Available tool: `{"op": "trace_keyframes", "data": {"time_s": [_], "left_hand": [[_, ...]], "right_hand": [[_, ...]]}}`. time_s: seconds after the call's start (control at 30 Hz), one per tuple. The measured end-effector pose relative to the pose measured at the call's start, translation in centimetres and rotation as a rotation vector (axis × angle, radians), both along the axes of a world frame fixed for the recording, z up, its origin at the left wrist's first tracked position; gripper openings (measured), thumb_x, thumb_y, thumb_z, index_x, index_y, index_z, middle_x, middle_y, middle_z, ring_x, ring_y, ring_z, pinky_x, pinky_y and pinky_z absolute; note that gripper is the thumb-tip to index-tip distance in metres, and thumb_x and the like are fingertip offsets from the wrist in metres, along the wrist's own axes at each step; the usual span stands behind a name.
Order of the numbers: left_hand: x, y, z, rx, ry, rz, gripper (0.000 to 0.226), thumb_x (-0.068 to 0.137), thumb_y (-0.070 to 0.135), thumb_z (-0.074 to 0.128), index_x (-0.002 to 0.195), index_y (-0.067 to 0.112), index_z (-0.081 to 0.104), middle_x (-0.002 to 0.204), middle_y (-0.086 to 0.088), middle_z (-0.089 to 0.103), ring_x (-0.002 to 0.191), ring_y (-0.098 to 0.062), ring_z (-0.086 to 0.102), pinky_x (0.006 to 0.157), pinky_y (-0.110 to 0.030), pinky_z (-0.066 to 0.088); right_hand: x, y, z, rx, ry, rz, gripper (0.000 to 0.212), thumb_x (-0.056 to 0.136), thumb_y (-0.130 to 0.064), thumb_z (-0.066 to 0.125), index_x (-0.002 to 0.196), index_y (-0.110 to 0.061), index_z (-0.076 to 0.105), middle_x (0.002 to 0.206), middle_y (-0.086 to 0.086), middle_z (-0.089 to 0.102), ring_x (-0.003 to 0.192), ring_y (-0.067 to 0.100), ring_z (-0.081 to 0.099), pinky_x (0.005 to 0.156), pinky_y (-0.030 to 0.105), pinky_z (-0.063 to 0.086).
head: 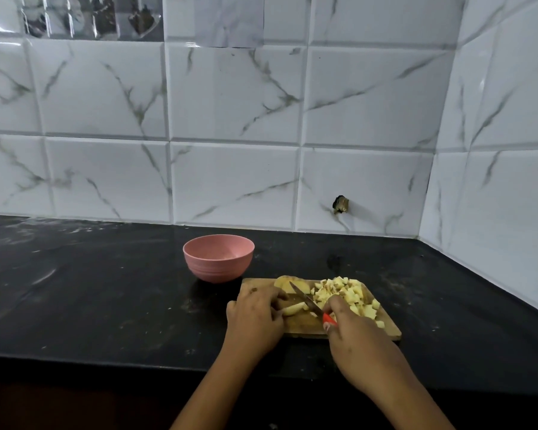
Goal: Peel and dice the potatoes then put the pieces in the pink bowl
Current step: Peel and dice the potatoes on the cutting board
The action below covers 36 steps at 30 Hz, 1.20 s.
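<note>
1. Dicing is well under way. The diced pile [342,291] sits on the right half of the cutting board [305,328], lower centre-right of frame.
2. Still to cut: the potato piece [292,308] under the left hand [255,318], plus a bigger peeled chunk [288,282] at the board's far edge.
3. Left hand: fingers curled over the potato piece, pinning it to the board.
4. Right hand [351,333]: clamped round the red handle of the knife [303,297], blade angled across the piece.
5. The pink bowl [218,268] is just beyond the board's left corner. No pieces are visible in it, so I judge the transfer is not started.
6. No unpeeled potatoes in view, so peeling looks finished.
7. The counter [106,290] is black stone, smeared and speckled.
8. The tiled wall [230,119] is white marble-look and meets a side wall at right. There is a ragged hole [341,204] low in one tile.
</note>
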<state>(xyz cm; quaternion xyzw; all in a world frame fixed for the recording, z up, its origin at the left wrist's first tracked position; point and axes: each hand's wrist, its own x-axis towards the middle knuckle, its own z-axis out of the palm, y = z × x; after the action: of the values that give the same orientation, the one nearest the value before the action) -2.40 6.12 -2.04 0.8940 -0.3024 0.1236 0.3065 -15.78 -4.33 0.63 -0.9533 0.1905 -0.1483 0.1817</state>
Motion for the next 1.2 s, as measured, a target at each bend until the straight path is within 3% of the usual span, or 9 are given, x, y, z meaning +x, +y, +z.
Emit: {"op": "trace_keyframes", "data": {"time_s": [0.37, 0.57, 0.7, 0.83, 0.9, 1.1, 1.2], "left_hand": [[-1.1, 1.0, 0.0, 0.08, -0.065, 0.011, 0.025, 0.091, 0.045, 0.054, 0.112, 0.036, 0.064, 0.112, 0.016, 0.054, 0.113, -0.008, 0.04, 0.09, -0.031, 0.031], [-1.2, 0.9, -0.1, 0.105, -0.127, 0.003, 0.026, 0.092, 0.046, 0.051, 0.112, 0.036, 0.064, 0.116, 0.016, 0.055, 0.116, -0.008, 0.039, 0.092, -0.03, 0.029], [-0.9, 1.1, -0.1, 0.07, -0.112, 0.012, 0.024, 0.09, 0.049, 0.055, 0.107, 0.036, 0.066, 0.106, 0.016, 0.059, 0.11, -0.007, 0.044, 0.086, -0.028, 0.029], [-0.6, 1.0, -0.1, -0.008, -0.072, 0.006, 0.022, 0.086, 0.049, 0.061, 0.1, 0.034, 0.068, 0.101, 0.015, 0.064, 0.101, -0.003, 0.051, 0.086, -0.026, 0.031], [-0.6, 0.9, 0.0, -0.01, -0.073, -0.007, 0.02, 0.087, 0.046, 0.061, 0.101, 0.034, 0.068, 0.1, 0.015, 0.065, 0.098, -0.003, 0.053, 0.085, -0.025, 0.032], [-0.7, 0.8, -0.4, 0.001, -0.134, 0.016, 0.018, 0.091, 0.042, 0.056, 0.102, 0.035, 0.068, 0.1, 0.016, 0.066, 0.101, -0.004, 0.052, 0.086, -0.026, 0.032], [-0.7, 0.7, -0.4, 0.001, -0.131, 0.028, 0.018, 0.091, 0.043, 0.056, 0.101, 0.034, 0.068, 0.1, 0.016, 0.065, 0.1, -0.004, 0.052, 0.082, -0.024, 0.029]], "right_hand": [[-1.2, 2.1, -0.3, -0.149, -0.108, -0.02, 0.017, 0.103, -0.032, 0.028, 0.12, -0.034, 0.025, 0.078, -0.009, 0.054, 0.067, 0.007, 0.054, 0.053, 0.024, 0.039], [-0.3, 2.8, -0.7, -0.197, 0.087, -0.002, 0.046, 0.099, -0.016, 0.041, 0.138, -0.032, 0.023, 0.092, -0.005, 0.053, 0.078, 0.013, 0.052, 0.054, 0.024, 0.036], [0.7, 2.8, -0.3, -0.233, 0.149, -0.024, 0.058, 0.096, -0.011, 0.042, 0.146, -0.028, 0.017, 0.109, 0.001, 0.059, 0.082, 0.016, 0.05, 0.065, 0.028, 0.039], [0.3, 2.1, -0.1, -0.194, 0.034, -0.044, 0.042, 0.099, -0.015, 0.039, 0.137, -0.027, 0.025, 0.085, -0.006, 0.056, 0.07, 0.012, 0.051, 0.048, 0.024, 0.032], [-0.1, 2.5, -0.1, -0.182, 0.005, -0.023, 0.039, 0.1, -0.018, 0.04, 0.134, -0.029, 0.025, 0.081, -0.007, 0.052, 0.069, 0.011, 0.052, 0.047, 0.023, 0.032], [0.0, 4.0, -0.2, -0.193, 0.152, -0.014, 0.054, 0.097, -0.013, 0.041, 0.142, -0.029, 0.016, 0.116, 0.001, 0.058, 0.097, 0.018, 0.057, 0.072, 0.03, 0.042], [0.6, 4.4, -0.4, -0.215, 0.211, -0.021, 0.06, 0.096, -0.013, 0.042, 0.145, -0.028, 0.011, 0.118, 0.003, 0.058, 0.102, 0.02, 0.058, 0.073, 0.032, 0.041]]}}
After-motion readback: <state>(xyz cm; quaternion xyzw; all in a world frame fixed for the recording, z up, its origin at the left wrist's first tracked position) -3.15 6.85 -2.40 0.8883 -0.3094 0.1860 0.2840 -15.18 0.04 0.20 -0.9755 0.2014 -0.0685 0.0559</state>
